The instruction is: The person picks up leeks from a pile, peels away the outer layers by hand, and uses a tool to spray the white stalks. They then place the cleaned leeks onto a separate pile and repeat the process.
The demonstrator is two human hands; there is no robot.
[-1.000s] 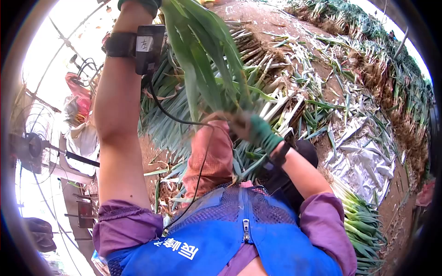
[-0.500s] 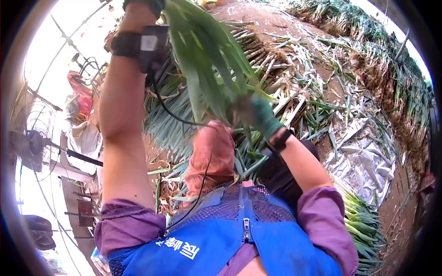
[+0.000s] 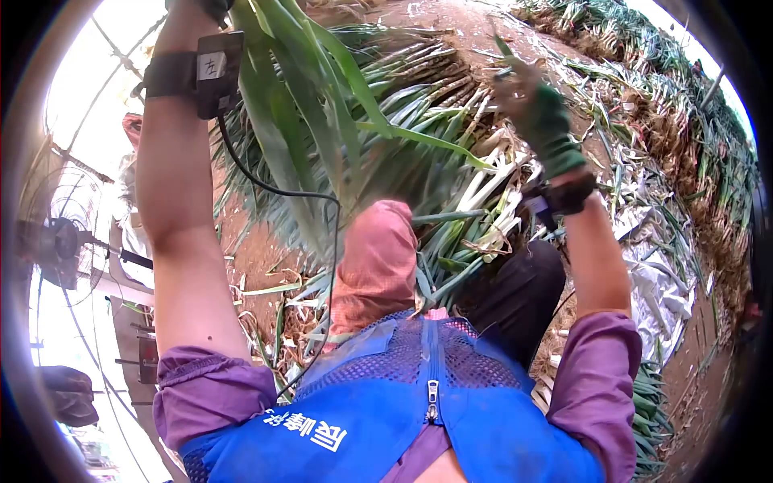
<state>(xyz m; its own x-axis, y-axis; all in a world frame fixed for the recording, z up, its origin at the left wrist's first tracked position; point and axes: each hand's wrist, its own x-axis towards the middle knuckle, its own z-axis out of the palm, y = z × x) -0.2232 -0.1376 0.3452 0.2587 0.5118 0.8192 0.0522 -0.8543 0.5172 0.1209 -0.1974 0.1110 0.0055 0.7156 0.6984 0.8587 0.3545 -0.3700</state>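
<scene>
My left hand [image 3: 203,8], in a dark glove, is at the top edge, partly cut off by the frame. From it hangs a bunch of green onions [image 3: 278,88], its long broad leaves trailing down toward my knee. My right hand [image 3: 523,101], in a green glove, is raised to the right, apart from the bunch. Motion smears its fingers, and a thin green leaf piece [image 3: 501,42] shows just above them. Beneath the hands lies a large pile of green onions [image 3: 427,76], with loose pale stalks [image 3: 503,193] on its right.
Peeled leaf scraps and white plastic sheeting [image 3: 656,282] cover soil on the right. A long row of green onions [image 3: 692,129] lines the far right. At left stands a fan [image 3: 60,245]. My bent knee [image 3: 374,249] is below the pile; a cable [image 3: 334,266] runs from my left wrist.
My right hand has moved away from the hanging leaves, up and to the right. My left hand has shifted left with the bunch, uncovering more of the pile.
</scene>
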